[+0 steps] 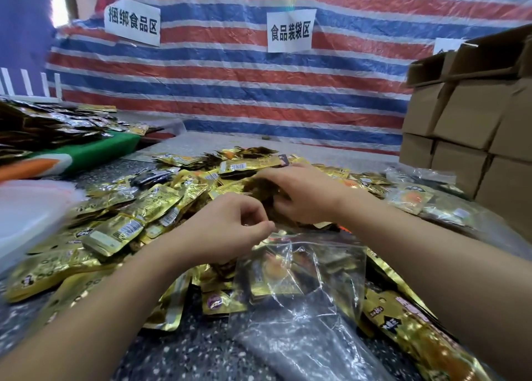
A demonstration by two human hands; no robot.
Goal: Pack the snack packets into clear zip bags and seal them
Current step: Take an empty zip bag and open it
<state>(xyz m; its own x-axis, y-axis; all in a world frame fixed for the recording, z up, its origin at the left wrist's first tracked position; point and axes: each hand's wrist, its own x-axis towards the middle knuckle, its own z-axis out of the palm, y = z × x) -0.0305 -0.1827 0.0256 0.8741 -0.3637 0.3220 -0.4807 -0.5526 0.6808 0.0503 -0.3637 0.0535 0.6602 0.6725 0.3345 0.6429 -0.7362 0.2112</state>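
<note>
A heap of gold snack packets (149,205) covers the speckled table (187,352). A clear zip bag (311,268) lies open-mouthed in front of me with a few gold packets inside. My left hand (227,231) pinches the bag's upper rim between thumb and fingers. My right hand (299,193) reaches into the heap just beyond the bag, its fingers curled round dark-and-gold packets (259,190). Empty clear bags (302,343) lie stacked under the open one.
Stacked cardboard boxes (472,121) stand at the right. Filled clear bags (431,202) lie in front of them. A white tub (31,213) sits at the left edge, a green and orange object (72,156) behind it. A striped tarp (259,92) closes the back.
</note>
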